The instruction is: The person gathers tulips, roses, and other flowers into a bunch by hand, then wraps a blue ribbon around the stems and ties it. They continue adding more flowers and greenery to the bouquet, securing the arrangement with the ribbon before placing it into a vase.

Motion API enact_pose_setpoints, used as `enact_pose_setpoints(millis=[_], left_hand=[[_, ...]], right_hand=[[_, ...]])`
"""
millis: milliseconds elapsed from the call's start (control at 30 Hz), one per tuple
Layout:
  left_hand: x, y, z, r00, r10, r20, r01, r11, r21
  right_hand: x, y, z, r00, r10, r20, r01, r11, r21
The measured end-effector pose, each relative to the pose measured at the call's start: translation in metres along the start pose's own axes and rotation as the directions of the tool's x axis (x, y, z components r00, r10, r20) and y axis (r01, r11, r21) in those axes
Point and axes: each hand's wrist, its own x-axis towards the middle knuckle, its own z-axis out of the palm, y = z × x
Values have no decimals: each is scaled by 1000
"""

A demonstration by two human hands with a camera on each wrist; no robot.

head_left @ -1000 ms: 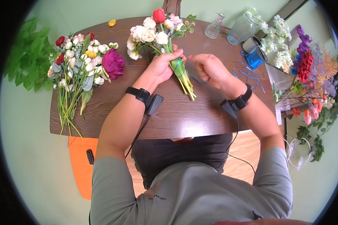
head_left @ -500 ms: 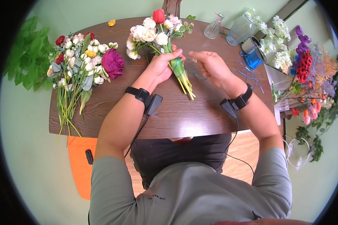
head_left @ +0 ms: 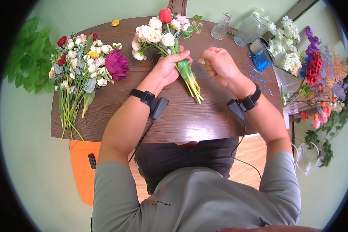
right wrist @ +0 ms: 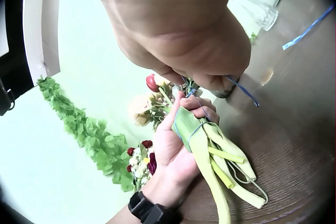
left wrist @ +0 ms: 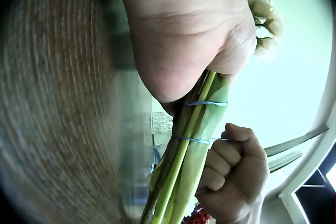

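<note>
My left hand [head_left: 169, 69] grips the green stems [head_left: 191, 82] of a bouquet with a red tulip [head_left: 165, 16] and pale roses [head_left: 154, 36]. Blue ribbon [left wrist: 199, 140] crosses the stems in two places in the left wrist view. My right hand [head_left: 221, 69], fingers curled, is just right of the bouquet and pinches the ribbon; a loose blue end [right wrist: 245, 91] sticks out of the fist in the right wrist view. The ribbon's stretch between hand and stems is thin and partly hidden by the fingers.
A second bunch [head_left: 81, 63] with a purple bloom lies at the table's left. Blue ribbon spool [head_left: 263, 59], a glass vase [head_left: 248, 31] and a small bottle [head_left: 220, 28] stand at back right. More flowers [head_left: 314, 69] fill the far right; a yellow bloom [head_left: 115, 23] lies at the back.
My right hand has shifted slightly right and up, away from the stems, its fingers more tightly curled. My left hand keeps its grip, and the bouquet has barely moved.
</note>
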Motion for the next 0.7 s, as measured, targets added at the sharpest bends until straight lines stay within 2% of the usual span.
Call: enact_pose_setpoints(millis=[367,600,700], left_hand=[[3,-3,-1,1000,11,17,-11,1000,-3],[4,-3,-2,999,30,28,-30,999,-20],[2,-3,1,996,91,-16,-91,996,-14]], right_hand=[[-7,-9,5,994,-96,-45,91,992,-90],[-6,-10,3,987,-163,3,161,967,-198],[-11,-11,10,987,-163,16,161,949,-270]])
